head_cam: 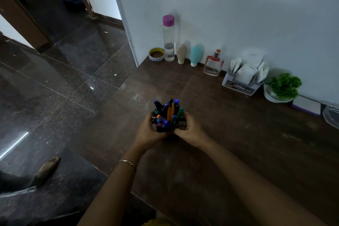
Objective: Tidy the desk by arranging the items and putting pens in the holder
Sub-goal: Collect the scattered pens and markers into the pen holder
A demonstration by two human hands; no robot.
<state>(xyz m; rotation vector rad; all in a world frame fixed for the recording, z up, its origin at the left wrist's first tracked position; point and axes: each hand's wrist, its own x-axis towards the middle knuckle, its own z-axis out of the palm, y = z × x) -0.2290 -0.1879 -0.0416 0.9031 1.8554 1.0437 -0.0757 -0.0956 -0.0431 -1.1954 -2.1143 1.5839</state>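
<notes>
Both hands cup a small black holder (167, 128) over the near-left part of the dark wooden desk (238, 134). The left hand (146, 132) wraps its left side, the right hand (190, 131) its right, fingers curled closed around it. It is crammed with pens (169, 112): blue caps, orange barrels, green ones, standing upright and splayed.

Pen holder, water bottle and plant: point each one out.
Pen holder (166, 129): head view, on its dark front wall between the two hands.
Water bottle (169, 42): head view, on the clear body below the purple cap.
Plant (283, 84): head view, on the green leaves above the white pot.
</notes>
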